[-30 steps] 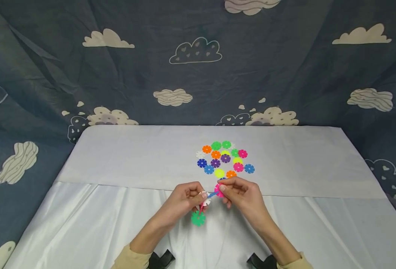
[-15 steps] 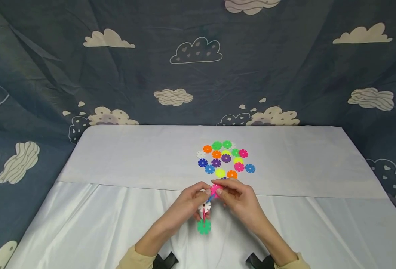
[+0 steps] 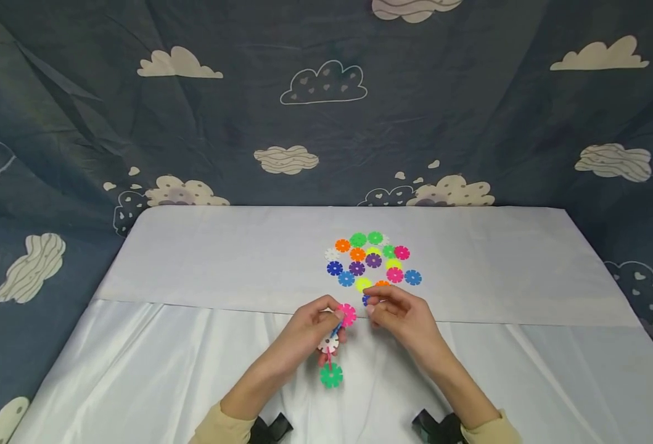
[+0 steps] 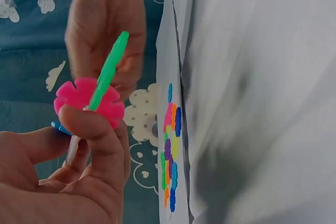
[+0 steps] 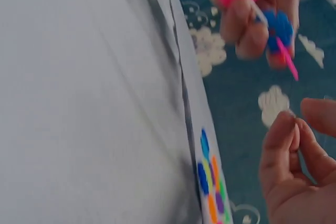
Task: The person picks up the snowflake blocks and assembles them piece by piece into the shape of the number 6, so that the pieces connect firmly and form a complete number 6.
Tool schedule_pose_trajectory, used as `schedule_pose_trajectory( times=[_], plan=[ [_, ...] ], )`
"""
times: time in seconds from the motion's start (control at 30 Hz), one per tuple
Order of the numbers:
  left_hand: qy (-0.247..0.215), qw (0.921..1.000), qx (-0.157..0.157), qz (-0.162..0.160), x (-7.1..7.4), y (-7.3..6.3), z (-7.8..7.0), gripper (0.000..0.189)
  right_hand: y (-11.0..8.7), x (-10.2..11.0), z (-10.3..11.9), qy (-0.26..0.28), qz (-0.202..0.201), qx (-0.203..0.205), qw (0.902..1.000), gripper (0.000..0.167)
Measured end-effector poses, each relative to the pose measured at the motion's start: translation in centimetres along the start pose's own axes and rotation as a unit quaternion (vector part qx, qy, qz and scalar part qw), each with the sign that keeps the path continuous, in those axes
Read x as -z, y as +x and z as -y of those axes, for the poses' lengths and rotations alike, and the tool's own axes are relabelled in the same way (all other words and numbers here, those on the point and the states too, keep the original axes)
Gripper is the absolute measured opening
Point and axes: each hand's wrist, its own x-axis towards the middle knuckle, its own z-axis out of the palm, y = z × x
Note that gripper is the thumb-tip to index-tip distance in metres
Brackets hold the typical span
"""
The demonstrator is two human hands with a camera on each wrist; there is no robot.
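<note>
Pinching a chain of discs (image 3: pixel 333 345), the left hand (image 3: pixel 301 333) in the head view holds it aloft, in front of the loose discs (image 3: pixel 356 268) on the bench (image 3: pixel 209 259); the right hand (image 3: pixel 406 316), loosely curled, holds nothing. In the left wrist view, an edge-on green disc (image 4: pixel 109 69) crosses a pink disc (image 4: pixel 81 95). In the right wrist view, a blue disc (image 5: pixel 279 25) shows in the chain, apart from the right hand.
</note>
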Motion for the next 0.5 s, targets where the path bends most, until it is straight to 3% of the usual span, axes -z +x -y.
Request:
schedule_pose_trajectory(
  times=[0.13,0.23,0.4,0.5],
  plan=[
    [0.007,0.9999,-0.01,-0.012,0.5,-0.1,-0.1,0.016,1.2,1.8,-0.6,-0.043,-0.025,-0.02,0.9986,0.031],
    [0.009,0.9996,-0.018,-0.02,0.7,0.0,-0.3,0.018,2.2,3.1,-0.9,-0.128,-0.027,-0.015,0.9913,0.027],
    [0.008,0.9991,-0.018,-0.037,0.9,-0.1,-0.5,0.017,3.9,4.8,-1.2,-0.279,0.012,0.023,0.9599,0.03],
    [0.003,0.9992,-0.012,-0.039,1.0,-0.1,-0.6,0.018,4.8,5.3,-1.4,-0.325,0.044,0.038,0.9438,0.032]
  ],
)
